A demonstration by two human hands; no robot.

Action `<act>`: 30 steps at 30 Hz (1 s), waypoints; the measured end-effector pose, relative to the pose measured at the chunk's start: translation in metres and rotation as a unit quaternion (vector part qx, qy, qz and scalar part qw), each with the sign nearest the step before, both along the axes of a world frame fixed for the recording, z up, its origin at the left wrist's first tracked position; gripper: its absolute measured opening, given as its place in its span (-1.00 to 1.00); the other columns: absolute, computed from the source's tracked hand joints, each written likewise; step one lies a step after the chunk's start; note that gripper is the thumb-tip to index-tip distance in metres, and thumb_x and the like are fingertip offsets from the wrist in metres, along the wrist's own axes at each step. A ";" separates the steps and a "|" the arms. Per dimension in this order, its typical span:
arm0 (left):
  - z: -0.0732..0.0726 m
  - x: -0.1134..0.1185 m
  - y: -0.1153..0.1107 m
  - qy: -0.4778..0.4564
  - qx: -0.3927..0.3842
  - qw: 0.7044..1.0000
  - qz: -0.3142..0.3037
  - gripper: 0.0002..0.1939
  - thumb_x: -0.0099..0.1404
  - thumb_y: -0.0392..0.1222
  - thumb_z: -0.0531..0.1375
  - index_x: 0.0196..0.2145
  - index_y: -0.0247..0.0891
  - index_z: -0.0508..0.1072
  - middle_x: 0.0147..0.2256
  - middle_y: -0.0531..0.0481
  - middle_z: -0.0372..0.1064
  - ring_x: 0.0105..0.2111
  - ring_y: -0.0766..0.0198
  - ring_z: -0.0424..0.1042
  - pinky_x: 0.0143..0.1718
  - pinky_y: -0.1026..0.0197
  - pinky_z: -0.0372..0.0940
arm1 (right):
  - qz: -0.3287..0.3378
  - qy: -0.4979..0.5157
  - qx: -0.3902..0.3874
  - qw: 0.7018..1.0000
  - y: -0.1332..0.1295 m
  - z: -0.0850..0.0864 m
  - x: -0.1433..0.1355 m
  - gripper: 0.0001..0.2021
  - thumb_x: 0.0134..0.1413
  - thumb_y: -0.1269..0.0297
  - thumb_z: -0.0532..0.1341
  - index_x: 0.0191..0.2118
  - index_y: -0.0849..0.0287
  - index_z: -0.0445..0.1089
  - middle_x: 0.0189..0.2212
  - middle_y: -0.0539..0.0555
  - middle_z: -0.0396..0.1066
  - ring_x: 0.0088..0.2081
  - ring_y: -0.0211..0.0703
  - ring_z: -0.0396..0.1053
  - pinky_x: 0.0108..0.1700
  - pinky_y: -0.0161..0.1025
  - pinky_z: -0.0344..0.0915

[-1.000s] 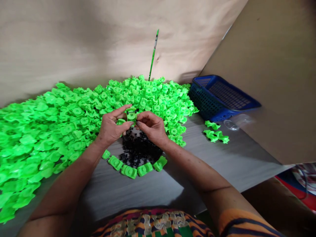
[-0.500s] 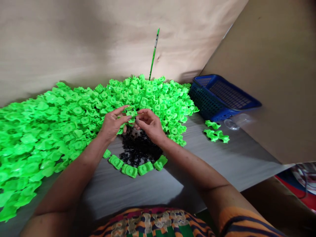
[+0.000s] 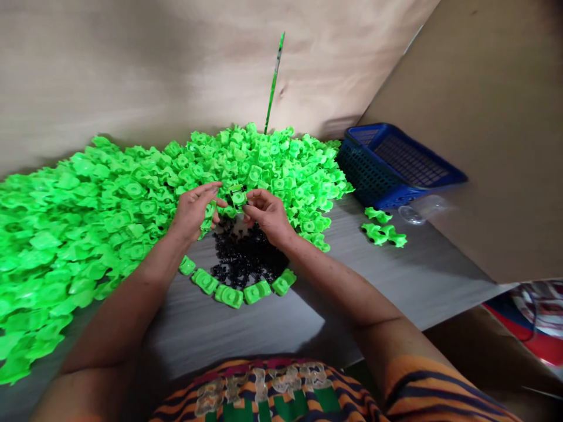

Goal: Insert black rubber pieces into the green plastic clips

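Observation:
My right hand (image 3: 270, 218) pinches a green plastic toy car body (image 3: 238, 198) by its right side. It is held with its underside showing and black wheel parts at its ends. My left hand (image 3: 190, 212) is just to the left, index finger stretched out, with its lower fingers curled around another green toy car body (image 3: 208, 215). Below both hands lies a heap of small black wheel axles (image 3: 248, 258). A curved row of several green car bodies (image 3: 229, 296) borders that heap on the near side.
A large pile of green car bodies (image 3: 132, 199) covers the table's left and back along the wooden wall. At right stand a blue basket (image 3: 396, 167), a few green cars with black wheels (image 3: 383, 233) and a clear plastic cup (image 3: 413, 214). A thin green stick (image 3: 273, 88) rises behind the pile.
My left thumb and fingers have come off the car body with black wheels and moved slightly left. It now stays in my right hand alone. The whole view has shifted a little.

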State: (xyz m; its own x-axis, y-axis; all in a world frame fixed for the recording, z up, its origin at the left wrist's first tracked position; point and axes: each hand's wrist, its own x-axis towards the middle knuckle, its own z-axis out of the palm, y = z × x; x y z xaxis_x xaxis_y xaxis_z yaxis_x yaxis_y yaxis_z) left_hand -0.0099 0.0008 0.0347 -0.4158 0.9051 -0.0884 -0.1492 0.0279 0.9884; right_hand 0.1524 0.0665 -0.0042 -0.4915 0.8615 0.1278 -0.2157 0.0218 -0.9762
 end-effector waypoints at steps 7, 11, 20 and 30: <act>0.000 0.001 0.001 -0.097 0.009 0.995 -0.011 -0.36 -0.16 -0.43 0.23 -0.02 -0.33 0.53 -0.45 0.08 0.45 -0.58 0.38 0.34 -0.55 0.33 0.26 | -0.101 -0.024 0.118 0.988 0.017 0.026 0.052 -0.68 -0.03 0.10 0.47 -0.27 0.11 0.40 -0.53 -0.14 0.40 -0.58 -0.35 0.34 -0.50 -0.34 0.32; -0.006 -0.001 0.002 -0.067 0.015 0.997 -0.030 -0.33 -0.23 -0.48 0.23 -0.05 -0.31 0.56 -0.40 0.09 0.41 -0.52 0.40 0.37 -0.48 0.33 0.30 | -0.258 -0.108 0.166 0.946 0.034 0.004 0.136 -0.83 0.04 0.22 0.41 -0.28 0.10 0.44 -0.51 -0.09 0.42 -0.55 -0.30 0.35 -0.48 -0.29 0.31; -0.006 0.007 -0.001 -0.033 -0.027 0.997 -0.060 -0.53 -0.13 -0.33 0.43 -0.17 -0.32 0.58 -0.33 -0.02 0.56 -0.44 0.23 0.59 -0.38 0.23 0.42 | -0.440 -0.390 0.339 0.734 0.043 -0.065 0.296 -0.81 0.05 0.32 0.38 -0.45 0.03 0.35 -0.56 0.05 0.30 -0.42 -0.09 0.21 -0.29 -0.13 0.17; -0.005 0.005 -0.003 -0.035 0.001 0.998 -0.054 -0.58 0.03 -0.28 0.40 -0.10 -0.30 0.53 -0.22 -0.09 0.55 -0.44 0.22 0.57 -0.69 0.39 0.16 | -0.034 -0.394 0.540 0.743 -0.001 -0.006 0.117 -0.80 0.39 0.39 0.12 -0.11 0.15 0.52 -0.22 0.21 0.52 -0.12 0.05 0.36 -0.02 -0.03 0.31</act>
State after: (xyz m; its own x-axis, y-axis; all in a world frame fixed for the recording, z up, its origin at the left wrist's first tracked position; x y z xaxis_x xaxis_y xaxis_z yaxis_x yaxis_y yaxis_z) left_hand -0.0050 -0.0019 0.0300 -0.3082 0.9446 -0.1125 -0.2145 0.0463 0.9756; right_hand 0.2698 0.0651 -0.0104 -0.7408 0.4916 0.4578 0.4506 0.8691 -0.2041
